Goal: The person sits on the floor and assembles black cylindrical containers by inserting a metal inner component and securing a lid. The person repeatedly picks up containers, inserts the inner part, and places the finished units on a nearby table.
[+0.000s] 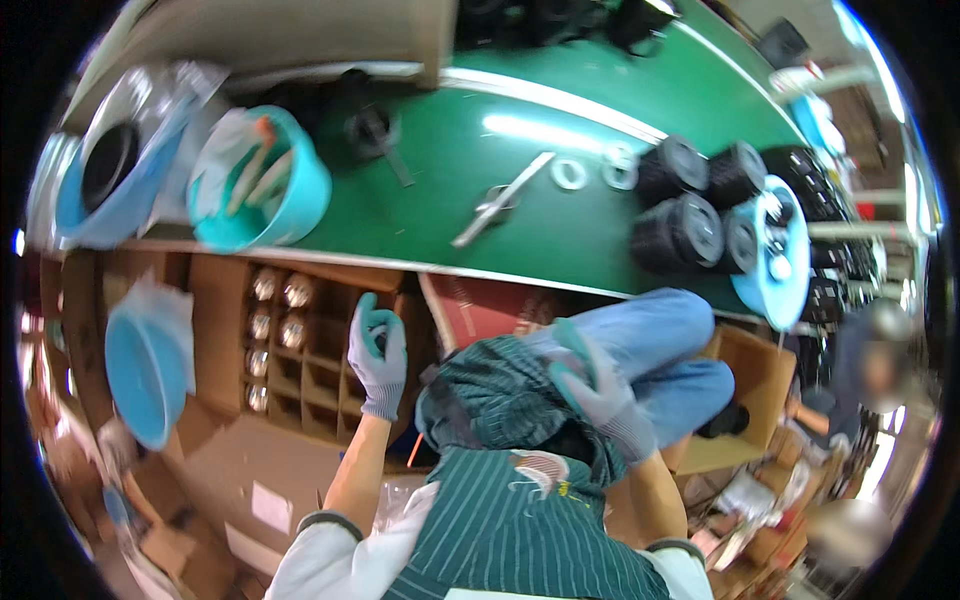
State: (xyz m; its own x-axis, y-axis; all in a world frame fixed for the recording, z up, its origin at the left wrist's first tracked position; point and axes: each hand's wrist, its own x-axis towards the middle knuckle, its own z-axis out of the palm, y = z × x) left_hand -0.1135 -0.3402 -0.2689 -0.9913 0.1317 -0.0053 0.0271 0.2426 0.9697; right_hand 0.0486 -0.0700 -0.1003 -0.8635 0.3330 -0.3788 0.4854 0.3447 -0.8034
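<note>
My left hand [377, 358], in a grey glove with a teal palm, reaches over a cardboard box with divider cells [320, 385] under the table edge. Its fingers curl around a small dark part [381, 341]. Several shiny round metal parts [268, 322] fill the box's left cells; the cells near my hand look bare. My right hand [598, 388], gloved the same way, lies flat with fingers spread on the bunched striped apron [490, 385] over my lap, beside my blue-trousered knee [660, 335].
A green table [450, 160] above holds a teal basin of tools [262, 180], metal tongs [500, 198], two white rings [594, 172], several black cylinders [690, 210] and a teal tray [780, 255]. A blue tub [145, 365] hangs at left. Another open carton [750, 395] stands at right.
</note>
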